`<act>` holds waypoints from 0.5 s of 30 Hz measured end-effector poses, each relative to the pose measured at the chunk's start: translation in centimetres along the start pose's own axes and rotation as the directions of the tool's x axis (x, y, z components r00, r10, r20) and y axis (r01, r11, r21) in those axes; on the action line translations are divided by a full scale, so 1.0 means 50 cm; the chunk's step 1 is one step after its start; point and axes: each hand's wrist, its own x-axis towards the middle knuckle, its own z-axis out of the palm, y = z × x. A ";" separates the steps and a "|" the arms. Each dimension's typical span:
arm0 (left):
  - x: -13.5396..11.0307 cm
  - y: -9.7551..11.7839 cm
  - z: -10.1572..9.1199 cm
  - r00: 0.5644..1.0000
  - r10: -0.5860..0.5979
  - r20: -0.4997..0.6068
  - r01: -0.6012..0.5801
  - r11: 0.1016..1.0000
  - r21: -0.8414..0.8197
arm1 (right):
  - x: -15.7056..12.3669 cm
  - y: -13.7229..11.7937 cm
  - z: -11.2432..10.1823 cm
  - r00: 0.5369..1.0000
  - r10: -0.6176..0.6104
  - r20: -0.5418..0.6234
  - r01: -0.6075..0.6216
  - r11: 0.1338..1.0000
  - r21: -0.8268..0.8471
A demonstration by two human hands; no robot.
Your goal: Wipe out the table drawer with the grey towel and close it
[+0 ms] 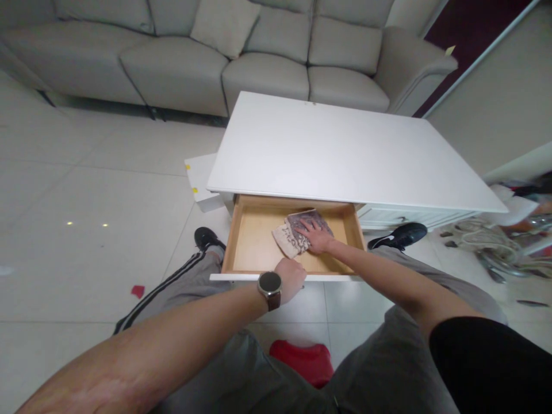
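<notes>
A wooden drawer stands pulled out from a white low table. Inside it lies a crumpled beige and brown patterned cloth. My right hand rests flat on the cloth with its fingers spread. My left hand, with a round watch on its wrist, curls over the drawer's white front edge near the middle.
A grey sofa stands behind the table. My legs in grey trousers and black shoes flank the drawer. A red stool sits under me. A second white drawer lies on the floor at left. Clutter lies at the right.
</notes>
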 end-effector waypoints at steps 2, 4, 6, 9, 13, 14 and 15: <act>0.001 -0.002 0.006 1.000 -0.007 0.000 0.007 1.000 0.003 | -0.004 0.050 0.007 0.984 0.178 0.014 -0.178 0.984 0.022; 0.002 -0.002 0.013 1.000 0.003 -0.002 -0.003 1.000 -0.001 | -0.015 0.098 0.012 0.951 0.308 0.034 -0.309 0.951 0.016; 0.003 0.000 0.019 1.000 0.003 -0.004 -0.003 1.000 0.004 | -0.025 0.133 0.016 0.934 0.352 0.061 -0.352 0.936 -0.017; 0.005 0.007 0.027 1.000 -0.026 0.004 0.026 0.999 0.023 | -0.030 0.147 0.020 0.933 0.345 0.105 -0.340 0.938 -0.063; 0.010 0.018 0.031 0.999 -0.048 0.017 0.047 0.998 0.029 | -0.020 0.136 0.019 0.931 0.349 0.110 -0.344 0.937 -0.065; 0.012 0.020 0.030 0.998 -0.050 0.024 0.050 0.998 0.026 | -0.018 0.136 0.018 0.933 0.345 0.107 -0.339 0.938 -0.070; 0.013 0.022 0.027 0.998 -0.056 0.034 0.055 0.998 0.021 | -0.017 0.137 0.017 0.936 0.337 0.102 -0.330 0.941 -0.078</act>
